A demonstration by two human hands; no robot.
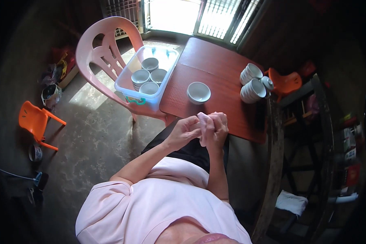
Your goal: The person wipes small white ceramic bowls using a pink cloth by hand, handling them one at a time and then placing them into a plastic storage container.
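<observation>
My right hand (217, 131) is closed around a pale pink cloth (204, 129) near the front edge of the brown table (213, 73). Close on its left, my left hand (184, 131) has bent fingers at the cloth; whether they grip it cannot be told. Just beyond the hands, a white bowl (199, 92) stands upright on the table, seemingly with another nested under it. Stacks of bowls (253, 90) lie tilted at the table's right side, beside a small white lidded vessel (267, 82). A clear plastic bin (122, 82) left of the table holds several stacked bowls (140, 77).
The bin rests on a pink plastic chair (88, 70) against the table's left side. Orange small chairs stand at the far left (33, 122) and behind the table's right end (285, 82). A dark wooden frame (274, 152) rises close on the right.
</observation>
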